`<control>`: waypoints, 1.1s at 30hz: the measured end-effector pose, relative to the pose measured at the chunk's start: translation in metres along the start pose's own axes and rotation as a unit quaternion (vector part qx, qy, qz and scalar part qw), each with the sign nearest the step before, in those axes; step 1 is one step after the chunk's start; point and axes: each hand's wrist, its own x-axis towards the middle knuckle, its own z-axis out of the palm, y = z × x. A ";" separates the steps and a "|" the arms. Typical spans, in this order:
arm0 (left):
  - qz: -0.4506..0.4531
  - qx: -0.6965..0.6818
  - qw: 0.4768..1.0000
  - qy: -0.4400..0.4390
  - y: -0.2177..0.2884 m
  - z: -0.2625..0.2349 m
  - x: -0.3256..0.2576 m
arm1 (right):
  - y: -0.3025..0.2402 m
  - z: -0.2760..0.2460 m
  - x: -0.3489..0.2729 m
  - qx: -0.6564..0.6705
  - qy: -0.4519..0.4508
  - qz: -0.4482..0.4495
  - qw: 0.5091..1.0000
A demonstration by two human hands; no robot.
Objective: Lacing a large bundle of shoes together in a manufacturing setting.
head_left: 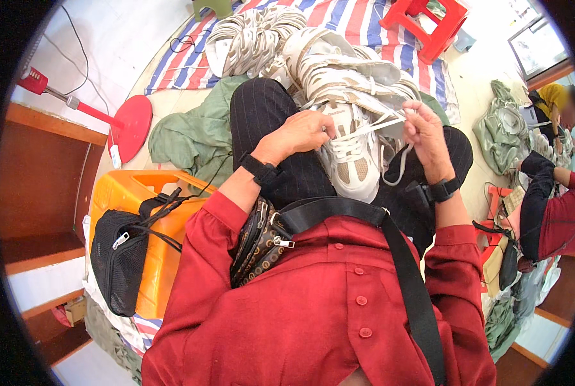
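Observation:
Between my knees lies a white and beige sneaker upper (351,170), its toe toward me and white laces crossed over its front. My left hand (302,134) is closed at the left of the lacing, its fingertips pinching a lace. On the other side my right hand (427,136) is raised above my knee, thumb and fingers pinched on a white shoelace (378,126) that runs taut from the upper. A loose lace end loops down below my right hand. Beyond the upper, a stack of similar uppers (339,71) leans away from me.
Another row of uppers (255,38) rests on the striped sheet (339,14). A red stool (425,26) stands far right, an orange stool (143,257) with a black pouch at my left. Green cloth (194,128) lies near a red round base (133,128). Other people sit at the right.

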 end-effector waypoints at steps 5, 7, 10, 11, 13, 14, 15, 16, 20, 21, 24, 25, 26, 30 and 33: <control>-0.048 -0.172 0.983 -0.053 0.004 -0.007 -0.002 | -0.023 -0.022 -0.005 0.017 0.017 -0.048 0.999; -0.047 -0.172 0.983 -0.044 0.005 -0.007 -0.002 | -0.035 -0.022 -0.011 0.023 0.019 -0.084 0.996; -0.038 -0.175 0.984 -0.015 0.004 -0.008 -0.002 | -0.052 -0.020 -0.027 0.026 0.016 -0.106 0.994; -0.032 -0.179 0.983 0.007 0.003 -0.008 -0.002 | -0.059 -0.018 -0.034 0.027 0.004 -0.124 0.992; -0.040 -0.188 0.981 0.017 0.005 -0.009 -0.001 | -0.073 -0.009 -0.054 0.006 0.023 -0.138 0.990; -0.049 -0.196 0.979 0.028 0.006 -0.009 -0.002 | -0.077 -0.008 -0.062 -0.031 0.022 -0.164 0.986; -0.049 -0.196 0.979 0.028 0.005 -0.009 -0.002 | -0.079 -0.008 -0.068 -0.069 0.023 -0.190 0.979; -0.044 -0.196 0.979 0.026 0.005 -0.009 -0.002 | -0.081 -0.013 -0.073 -0.074 0.017 -0.196 0.978; -0.034 -0.222 0.974 0.028 0.006 -0.007 0.003 | -0.087 -0.039 -0.087 -0.013 0.021 -0.219 0.976; -0.034 -0.221 0.974 0.028 0.007 -0.006 0.005 | -0.089 -0.043 -0.090 -0.013 0.021 -0.219 0.975; -0.048 -0.265 0.962 0.048 0.013 -0.007 0.014 | -0.098 -0.053 -0.097 0.016 0.039 -0.241 0.970; -0.054 -0.265 0.962 0.039 0.016 -0.009 0.017 | -0.099 -0.056 -0.099 0.016 0.040 -0.241 0.970; -0.060 -0.265 0.962 0.030 0.020 -0.011 0.019 | -0.100 -0.057 -0.102 0.015 0.027 -0.243 0.970; 0.052 -0.114 0.991 0.050 0.024 -0.011 0.032 | -0.104 -0.045 -0.109 -0.004 0.044 -0.245 0.968; 0.066 -0.041 0.997 0.031 0.035 -0.006 0.046 | -0.103 -0.041 -0.112 -0.011 0.043 -0.243 0.969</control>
